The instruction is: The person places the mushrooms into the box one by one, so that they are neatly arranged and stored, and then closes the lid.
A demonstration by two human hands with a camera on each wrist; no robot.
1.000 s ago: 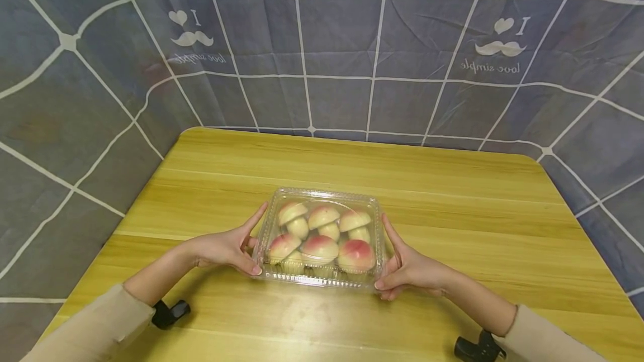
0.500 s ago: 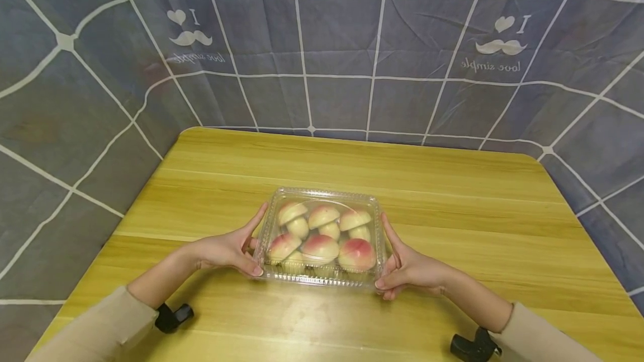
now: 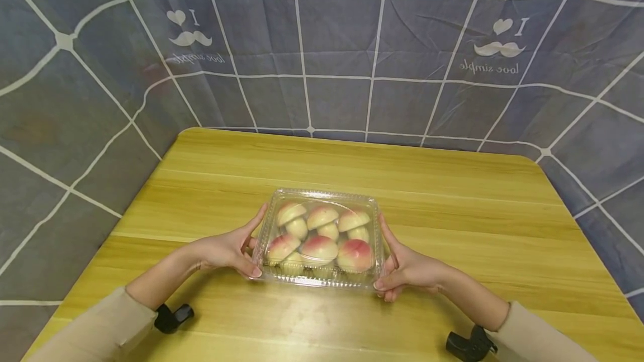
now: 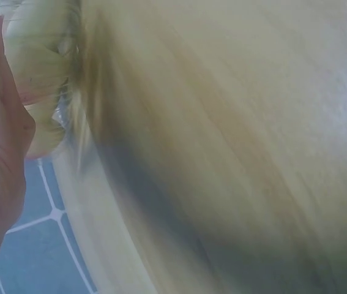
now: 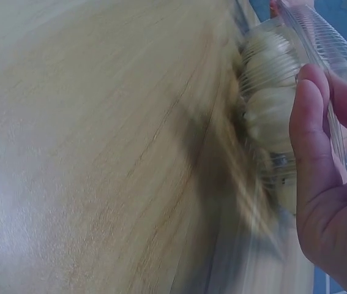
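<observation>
A clear plastic clamshell box, closed, is between my hands. Inside lie several pale yellow, pink-tinged pieces shaped like mushrooms, set in two rows. My left hand grips the box's left side, thumb at the near corner and index finger stretched along the edge. On the opposite side my right hand holds the box the same way. The right wrist view shows the right thumb pressed against the ridged rim. Only a strip of the box shows in the left wrist view. Whether its base touches the table I cannot tell.
The wood-grain table has rounded far corners. Grey-blue cloth with white grid lines hangs behind and at both sides. Black wrist mounts stick out below both sleeves.
Box and hands stay almost where they were, with both hands still gripping the sides. The right forearm and its black mount have shifted slightly left.
</observation>
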